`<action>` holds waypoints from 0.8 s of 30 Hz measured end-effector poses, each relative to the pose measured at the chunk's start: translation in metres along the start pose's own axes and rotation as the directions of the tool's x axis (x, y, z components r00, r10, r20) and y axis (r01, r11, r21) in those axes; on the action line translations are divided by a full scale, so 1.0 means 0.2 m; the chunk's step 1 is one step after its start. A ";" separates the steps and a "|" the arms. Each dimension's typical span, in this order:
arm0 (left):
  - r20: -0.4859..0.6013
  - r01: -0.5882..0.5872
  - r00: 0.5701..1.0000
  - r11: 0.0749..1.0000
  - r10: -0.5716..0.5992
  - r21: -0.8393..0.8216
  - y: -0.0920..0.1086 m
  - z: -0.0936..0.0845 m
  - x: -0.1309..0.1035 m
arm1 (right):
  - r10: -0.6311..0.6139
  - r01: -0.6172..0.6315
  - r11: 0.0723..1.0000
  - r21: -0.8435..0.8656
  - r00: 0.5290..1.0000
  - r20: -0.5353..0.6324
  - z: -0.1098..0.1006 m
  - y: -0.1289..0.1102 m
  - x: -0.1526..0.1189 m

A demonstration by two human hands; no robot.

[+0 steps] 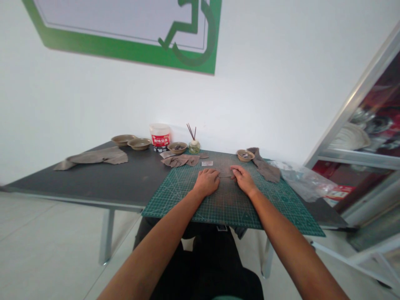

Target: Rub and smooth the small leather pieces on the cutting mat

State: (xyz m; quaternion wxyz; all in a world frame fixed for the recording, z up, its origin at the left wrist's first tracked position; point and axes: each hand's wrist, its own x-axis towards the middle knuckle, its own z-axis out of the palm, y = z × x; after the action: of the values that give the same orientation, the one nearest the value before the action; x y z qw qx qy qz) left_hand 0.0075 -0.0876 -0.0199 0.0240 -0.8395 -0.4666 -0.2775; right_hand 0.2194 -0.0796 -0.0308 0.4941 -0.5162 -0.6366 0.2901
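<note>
My left hand [207, 182] rests on the green cutting mat [175, 200], back upward, with its fingers bent and together. To its right, my right hand [243, 179] is held in a pinch just over the mat. A faint thin line, like a thread or wire, runs between the two hands; its ends are lost at my fingers, and what each hand grips is too small to make out. Just beyond my left hand lies a small, pale, flat rectangle [207, 163]. A brown cloth [183, 160] lies at the mat's far left edge.
Behind are a bowl of small dark pieces [178, 151], a reed diffuser [194, 146], a white-and-red tub [160, 137] and another bowl [245, 158]. Two bowls [139, 146] and a brown cloth [93, 157] lie left. A cloth [265, 167] and clear plastic bag [301, 181] lie right.
</note>
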 end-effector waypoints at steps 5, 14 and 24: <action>0.037 -0.057 0.998 0.998 0.057 -0.018 0.00 0.01 0.00 | -0.032 0.023 0.993 -0.113 0.996 -0.079 -0.02 0.00 0.00; 0.056 -0.079 0.995 0.997 0.080 -0.027 -0.02 0.03 0.01 | -0.111 0.076 0.957 -0.280 0.988 -0.111 -0.01 0.02 0.01; 0.071 -0.110 0.991 0.993 0.112 -0.030 -0.02 0.02 0.01 | -0.140 0.087 0.901 -0.424 0.985 -0.096 0.03 0.07 0.02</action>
State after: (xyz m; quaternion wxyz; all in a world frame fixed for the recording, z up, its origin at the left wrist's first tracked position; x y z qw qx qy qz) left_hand 0.0068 -0.0833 -0.0239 0.0114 -0.8738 -0.4161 -0.2514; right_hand 0.2199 -0.0705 -0.0432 0.4266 -0.5889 -0.6812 0.0851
